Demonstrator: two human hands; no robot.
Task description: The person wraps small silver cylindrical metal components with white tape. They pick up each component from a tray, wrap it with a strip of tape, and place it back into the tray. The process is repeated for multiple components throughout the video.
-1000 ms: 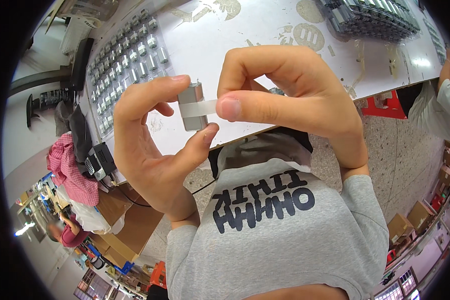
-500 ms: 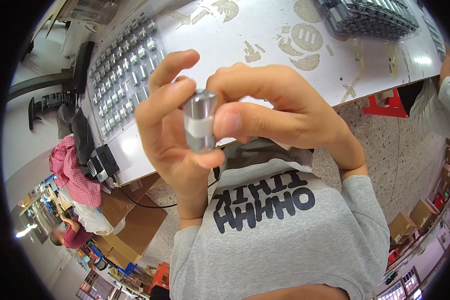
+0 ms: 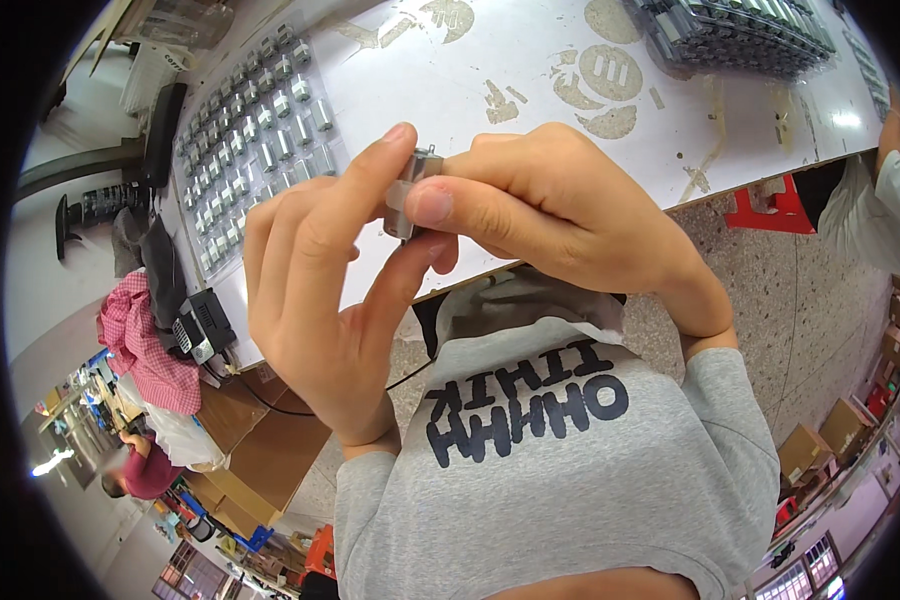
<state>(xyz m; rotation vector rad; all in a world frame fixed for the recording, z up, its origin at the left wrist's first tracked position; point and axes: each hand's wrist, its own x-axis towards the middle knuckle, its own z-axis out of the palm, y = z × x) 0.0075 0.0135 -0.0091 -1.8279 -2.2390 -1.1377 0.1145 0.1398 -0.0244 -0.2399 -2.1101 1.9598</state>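
Above the table's near edge, both my hands meet at a small electric motor (image 3: 400,205), a silvery metal cylinder with a pale band and small metal tabs at its upper end. My right hand (image 3: 560,205) pinches its side, the thumb in front and the curled index finger behind. With the index fingertip near the top end and the thumb near the bottom end, my left hand (image 3: 315,255) also grips it. The motor stands nearly upright, slightly tilted, and fingers cover part of it.
Several similar motors fill a clear plastic tray (image 3: 240,140) on the left of the white table (image 3: 390,75). Stacked filled trays (image 3: 740,40) stand at the far right. A black-grey device (image 3: 206,325) sits at the left edge. Another person (image 3: 875,215) is at the right, near a red stool (image 3: 770,207).
My left hand has turned and shifted its fingertips to the motor's two ends. The motor has moved up slightly and turned, bringing its end tabs into sight. My right hand keeps its pinch.
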